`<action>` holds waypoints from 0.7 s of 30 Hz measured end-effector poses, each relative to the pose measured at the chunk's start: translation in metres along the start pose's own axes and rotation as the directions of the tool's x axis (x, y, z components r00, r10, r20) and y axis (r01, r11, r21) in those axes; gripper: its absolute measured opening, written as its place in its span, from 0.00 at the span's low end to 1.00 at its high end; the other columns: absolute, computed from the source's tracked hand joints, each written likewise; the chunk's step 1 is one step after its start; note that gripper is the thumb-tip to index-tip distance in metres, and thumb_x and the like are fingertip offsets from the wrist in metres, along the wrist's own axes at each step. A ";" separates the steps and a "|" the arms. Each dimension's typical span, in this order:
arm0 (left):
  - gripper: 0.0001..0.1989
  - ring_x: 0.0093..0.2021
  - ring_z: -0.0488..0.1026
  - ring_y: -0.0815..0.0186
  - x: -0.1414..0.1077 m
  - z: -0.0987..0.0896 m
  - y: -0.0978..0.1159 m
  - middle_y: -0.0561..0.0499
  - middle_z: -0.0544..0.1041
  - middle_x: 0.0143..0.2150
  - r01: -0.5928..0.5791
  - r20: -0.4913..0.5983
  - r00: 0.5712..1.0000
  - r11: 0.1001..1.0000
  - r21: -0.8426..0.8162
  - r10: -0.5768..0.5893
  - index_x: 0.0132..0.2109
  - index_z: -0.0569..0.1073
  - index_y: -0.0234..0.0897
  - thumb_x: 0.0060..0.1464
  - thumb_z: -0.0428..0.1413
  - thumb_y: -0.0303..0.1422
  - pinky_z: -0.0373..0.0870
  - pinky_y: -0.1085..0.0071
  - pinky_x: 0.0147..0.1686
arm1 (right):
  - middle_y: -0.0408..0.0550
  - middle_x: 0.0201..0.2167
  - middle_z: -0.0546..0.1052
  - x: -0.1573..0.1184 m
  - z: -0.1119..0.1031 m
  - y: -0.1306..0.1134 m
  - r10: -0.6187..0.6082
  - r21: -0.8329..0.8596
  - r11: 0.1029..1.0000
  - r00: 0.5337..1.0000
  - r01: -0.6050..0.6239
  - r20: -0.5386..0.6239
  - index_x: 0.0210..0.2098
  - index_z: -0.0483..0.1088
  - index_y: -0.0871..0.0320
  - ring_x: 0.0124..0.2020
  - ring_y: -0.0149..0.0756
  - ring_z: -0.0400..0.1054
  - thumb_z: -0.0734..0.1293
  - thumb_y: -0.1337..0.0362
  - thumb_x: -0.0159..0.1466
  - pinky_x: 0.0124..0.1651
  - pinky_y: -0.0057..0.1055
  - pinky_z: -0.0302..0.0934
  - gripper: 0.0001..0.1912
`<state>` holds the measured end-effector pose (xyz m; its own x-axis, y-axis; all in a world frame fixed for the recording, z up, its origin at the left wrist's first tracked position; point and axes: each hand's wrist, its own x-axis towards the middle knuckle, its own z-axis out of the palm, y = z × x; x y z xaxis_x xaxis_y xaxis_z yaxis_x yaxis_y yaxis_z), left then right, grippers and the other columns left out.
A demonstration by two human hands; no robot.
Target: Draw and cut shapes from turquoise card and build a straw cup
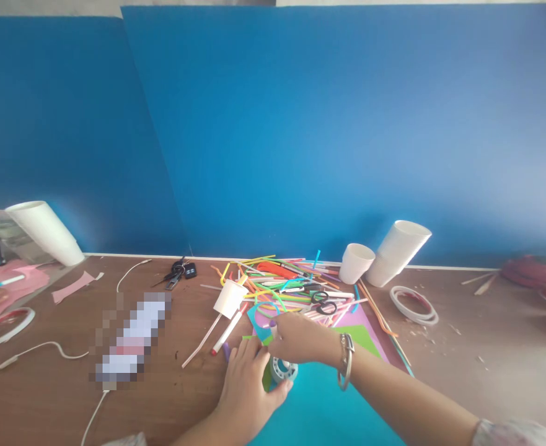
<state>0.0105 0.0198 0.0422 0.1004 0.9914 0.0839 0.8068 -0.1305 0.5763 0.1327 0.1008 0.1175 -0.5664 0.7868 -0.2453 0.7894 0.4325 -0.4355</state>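
Much of a marker (273, 327) hidden in closed right grip (300, 337); left grip (251, 381) at ring (281, 375) unclear

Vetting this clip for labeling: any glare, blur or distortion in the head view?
Head view: pale sheen washes the large blue panel toward its right; head view: left cup stack and right cup stack lean outward, probably wide-lens stretch; head view: red item at far right looks soft, and a pixelated patch hides detail beyond the left hand.
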 end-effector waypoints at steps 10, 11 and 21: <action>0.16 0.48 0.65 0.53 0.001 -0.002 0.001 0.49 0.70 0.42 0.007 0.025 1.000 1.000 -0.013 -0.006 0.45 0.73 0.46 0.45 0.58 0.37 0.59 0.56 0.46 | 0.37 0.14 0.65 -0.014 0.012 0.023 -0.016 0.356 0.934 1.000 0.024 -0.026 0.19 0.60 0.57 0.17 0.26 0.57 0.59 0.71 0.54 0.19 0.23 0.48 0.08; 0.17 0.47 0.65 0.53 0.001 -0.002 0.001 0.49 0.70 0.42 0.007 0.026 1.000 1.000 -0.015 -0.006 0.45 0.72 0.47 0.45 0.58 0.37 0.59 0.56 0.46 | 0.36 0.14 0.65 -0.017 0.014 0.025 0.000 0.400 0.916 0.999 0.015 -0.038 0.20 0.59 0.56 0.17 0.26 0.57 0.58 0.72 0.53 0.19 0.22 0.48 0.08; 0.19 0.48 0.65 0.53 0.000 -0.002 0.001 0.48 0.70 0.43 0.013 0.031 0.999 0.999 -0.039 -0.012 0.48 0.72 0.46 0.46 0.58 0.39 0.56 0.53 0.49 | 0.41 0.25 0.68 -0.042 0.032 0.032 -0.116 0.317 0.926 0.955 0.204 -0.274 0.26 0.59 0.56 0.29 0.32 0.60 0.59 0.72 0.58 0.33 0.29 0.57 0.06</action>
<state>0.0100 0.0195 0.0441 0.1087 0.9927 0.0519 0.7845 -0.1178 0.6088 0.1743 0.0675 0.0855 -0.5677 0.8215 0.0536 0.5409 0.4213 -0.7279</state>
